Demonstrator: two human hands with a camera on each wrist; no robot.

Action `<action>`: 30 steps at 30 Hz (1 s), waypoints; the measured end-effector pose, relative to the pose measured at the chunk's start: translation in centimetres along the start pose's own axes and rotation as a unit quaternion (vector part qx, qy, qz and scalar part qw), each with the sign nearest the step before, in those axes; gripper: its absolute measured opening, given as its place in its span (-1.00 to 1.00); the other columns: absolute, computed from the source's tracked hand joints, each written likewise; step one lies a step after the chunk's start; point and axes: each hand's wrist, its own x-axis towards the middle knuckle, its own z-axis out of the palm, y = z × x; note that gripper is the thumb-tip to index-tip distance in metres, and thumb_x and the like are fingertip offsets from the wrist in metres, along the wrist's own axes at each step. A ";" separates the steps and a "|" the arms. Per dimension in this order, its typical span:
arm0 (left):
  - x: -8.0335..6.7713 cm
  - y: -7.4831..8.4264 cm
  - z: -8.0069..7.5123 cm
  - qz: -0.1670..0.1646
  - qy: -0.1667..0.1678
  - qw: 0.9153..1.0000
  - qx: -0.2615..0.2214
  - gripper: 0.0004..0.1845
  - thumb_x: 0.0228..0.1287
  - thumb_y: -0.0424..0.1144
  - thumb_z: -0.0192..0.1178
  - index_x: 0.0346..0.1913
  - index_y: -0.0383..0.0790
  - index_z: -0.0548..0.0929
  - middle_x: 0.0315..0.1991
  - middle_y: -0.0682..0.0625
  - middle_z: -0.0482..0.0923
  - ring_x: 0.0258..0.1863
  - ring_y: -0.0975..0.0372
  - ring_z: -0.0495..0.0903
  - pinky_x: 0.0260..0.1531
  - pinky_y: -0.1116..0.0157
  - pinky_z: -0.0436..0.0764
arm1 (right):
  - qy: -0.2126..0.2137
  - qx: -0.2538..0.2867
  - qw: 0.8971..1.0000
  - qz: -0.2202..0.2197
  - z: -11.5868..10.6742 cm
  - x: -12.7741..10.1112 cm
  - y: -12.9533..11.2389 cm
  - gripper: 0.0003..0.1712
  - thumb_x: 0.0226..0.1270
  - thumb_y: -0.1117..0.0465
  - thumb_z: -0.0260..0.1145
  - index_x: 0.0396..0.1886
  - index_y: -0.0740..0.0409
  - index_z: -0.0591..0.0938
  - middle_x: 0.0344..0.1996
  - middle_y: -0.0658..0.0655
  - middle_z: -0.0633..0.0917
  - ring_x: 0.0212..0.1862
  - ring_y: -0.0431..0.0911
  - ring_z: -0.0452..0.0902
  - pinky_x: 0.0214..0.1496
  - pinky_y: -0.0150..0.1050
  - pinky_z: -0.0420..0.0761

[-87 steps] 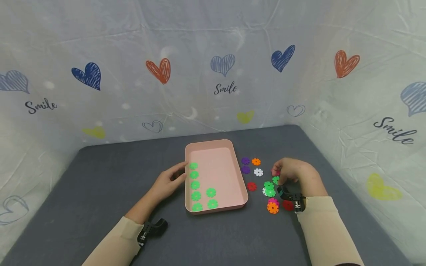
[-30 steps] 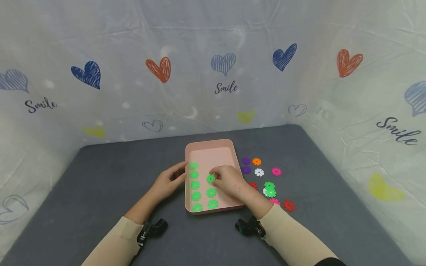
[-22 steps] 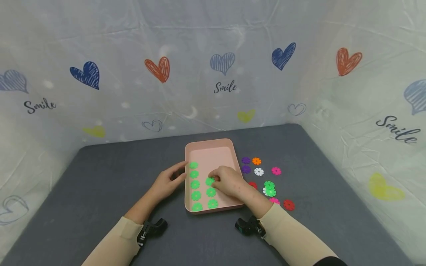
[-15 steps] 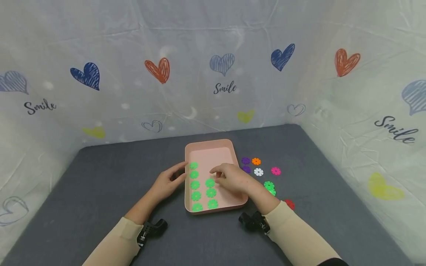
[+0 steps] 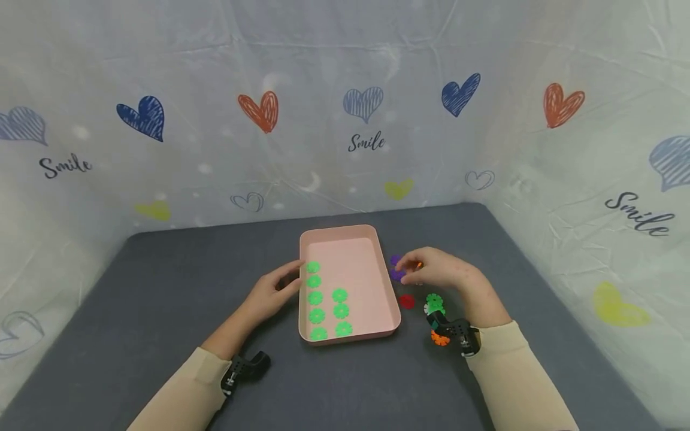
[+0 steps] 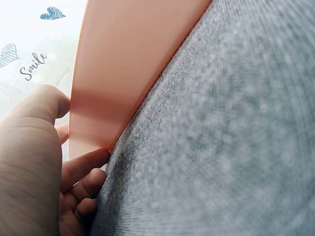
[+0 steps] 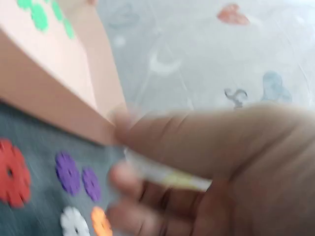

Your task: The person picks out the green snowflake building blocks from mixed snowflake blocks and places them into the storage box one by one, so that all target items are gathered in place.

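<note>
Pink tray (image 5: 372, 263), left hand (image 5: 272, 293) resting loose-fingered on its edge, right hand (image 5: 439, 270) relaxed over purple discs (image 5: 397, 274).

L hand (image 5: 272, 294) flat, relaxed; R hand (image 5: 439, 272) fingers loosely curled.

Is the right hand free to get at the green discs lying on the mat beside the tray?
Probably yes. The right hand hovers over the purple discs, empty as far as I can tell, and the loose green discs lie uncovered on the mat just nearer the person. Only a red disc sits nearby, not on top.
</note>
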 end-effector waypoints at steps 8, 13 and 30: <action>-0.1 0.0 -0.2 0.000 -0.002 1.000 0.003 -0.47 0.53 -0.13 0.23 0.48 -0.09 0.48 0.19 -0.09 0.62 -0.28 0.16 0.49 -0.24 0.15 0.47 | -0.037 -0.088 0.987 0.132 -0.6 -1.3 1.5 -0.78 0.13 0.40 0.52 -0.26 0.21 0.65 -0.39 0.09 0.58 -0.37 -0.04 0.44 -0.32 -0.18 0.43; 0.0 0.0 -0.2 0.004 0.001 1.000 0.004 -0.47 0.53 -0.13 0.23 0.48 -0.09 0.48 0.18 -0.10 0.62 -0.29 0.16 0.49 -0.25 0.16 0.47 | -0.044 -0.093 0.984 0.148 -0.5 -1.0 2.3 -0.76 0.09 0.34 0.59 -0.38 0.13 0.64 -0.48 0.07 0.55 -0.48 -0.08 0.38 -0.44 -0.22 0.37; 0.0 0.0 0.0 0.006 0.001 1.000 0.002 -0.46 0.53 -0.10 0.23 0.48 -0.09 0.48 0.19 -0.10 0.62 -0.33 0.18 0.49 -0.30 0.20 0.48 | -0.028 0.060 0.997 0.050 -2.7 -2.2 1.4 -0.77 0.41 0.33 0.37 -0.04 0.37 0.61 -0.45 0.17 0.67 -0.42 -0.01 0.64 -0.28 -0.11 0.64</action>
